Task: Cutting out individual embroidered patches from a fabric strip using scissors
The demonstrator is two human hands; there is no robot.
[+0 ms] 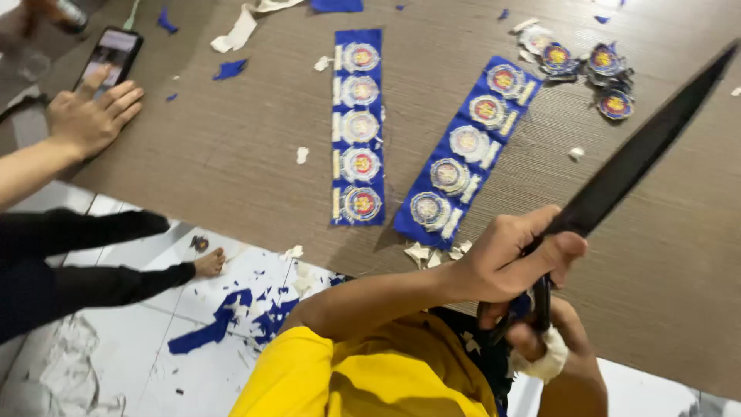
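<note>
With both my left hand and right hand clenched on the big black scissors (blades pointing at the desk's far right corner), a slip could gash the nearer blue badge strip.

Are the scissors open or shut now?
Shut, it seems: the scissors show as one dark blade pointing up-right, with no gap. Both hands, left and right, grip the handles.

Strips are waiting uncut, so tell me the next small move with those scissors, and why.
Probably lower the scissors toward the nearer badge strip: both hands grip the handles at the table edge, the blade points away above the table, and only a few cut badges lie there.
</note>
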